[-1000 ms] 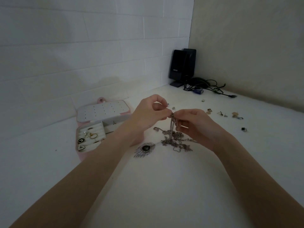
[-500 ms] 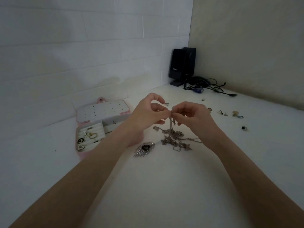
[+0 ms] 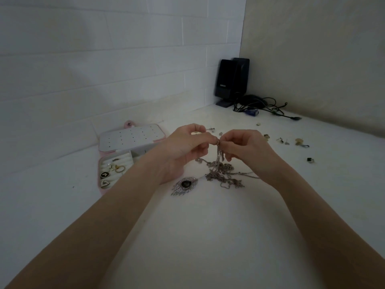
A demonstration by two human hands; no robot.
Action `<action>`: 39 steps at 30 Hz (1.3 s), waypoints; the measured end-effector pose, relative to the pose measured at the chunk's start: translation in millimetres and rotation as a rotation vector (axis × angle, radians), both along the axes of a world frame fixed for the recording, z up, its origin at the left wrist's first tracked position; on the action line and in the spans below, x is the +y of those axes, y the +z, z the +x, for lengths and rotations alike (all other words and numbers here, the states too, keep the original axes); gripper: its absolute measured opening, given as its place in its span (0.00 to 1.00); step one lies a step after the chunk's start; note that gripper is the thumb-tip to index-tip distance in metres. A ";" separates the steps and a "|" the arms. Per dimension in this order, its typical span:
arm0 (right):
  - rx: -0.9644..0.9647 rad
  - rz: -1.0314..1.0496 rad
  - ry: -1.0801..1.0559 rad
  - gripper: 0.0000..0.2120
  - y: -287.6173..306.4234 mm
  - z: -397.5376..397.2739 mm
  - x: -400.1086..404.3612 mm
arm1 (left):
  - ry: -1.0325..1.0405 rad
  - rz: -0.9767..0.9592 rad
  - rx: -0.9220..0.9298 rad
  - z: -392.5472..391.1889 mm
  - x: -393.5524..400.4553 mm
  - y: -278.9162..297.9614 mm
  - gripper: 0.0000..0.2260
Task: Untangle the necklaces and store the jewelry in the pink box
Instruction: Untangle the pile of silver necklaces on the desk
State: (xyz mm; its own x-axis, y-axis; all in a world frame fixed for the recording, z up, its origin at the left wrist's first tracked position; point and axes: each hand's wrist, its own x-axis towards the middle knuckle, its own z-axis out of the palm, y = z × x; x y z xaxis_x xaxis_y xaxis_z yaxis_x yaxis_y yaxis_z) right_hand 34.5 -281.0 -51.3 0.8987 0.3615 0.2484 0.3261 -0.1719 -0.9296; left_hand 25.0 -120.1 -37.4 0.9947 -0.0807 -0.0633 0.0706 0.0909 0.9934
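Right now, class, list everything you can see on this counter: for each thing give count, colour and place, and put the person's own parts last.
tangled necklaces: one clump, silver, centre of counter, partly lifted
feather pendant: one, silver with dark stone, left of the clump
pink box: one, pink with white lining, open, left by the wall, rings inside
small jewelry pieces: several, gold and dark, scattered right; exact count unclear
speakers: two, black, back corner
cables: a bunch, black, beside the speakers
counter: one, white
left hand: one, fingers pinching the chain
right hand: one, fingers pinching the chain
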 end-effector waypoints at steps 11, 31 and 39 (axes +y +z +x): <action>0.125 0.271 0.088 0.02 -5.7 1.3 -1.9 | 0.010 0.010 -0.013 -3.5 -2.7 -1.3 0.09; 0.313 0.367 0.108 0.07 0.8 2.1 -3.7 | 0.038 0.440 -0.510 -7.7 -15.0 4.9 0.11; 0.048 0.052 -0.054 0.03 -3.8 2.3 0.8 | -0.086 0.344 -0.206 -2.0 4.5 9.0 0.11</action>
State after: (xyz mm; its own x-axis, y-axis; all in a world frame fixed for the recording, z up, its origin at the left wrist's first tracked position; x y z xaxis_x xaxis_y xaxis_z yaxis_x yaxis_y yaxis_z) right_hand 36.8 -280.2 -55.1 0.9278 0.2999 0.2219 0.2727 -0.1395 -0.9519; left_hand 23.0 -115.6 -28.5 0.9799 -0.1734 0.0988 -0.1403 -0.2467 0.9589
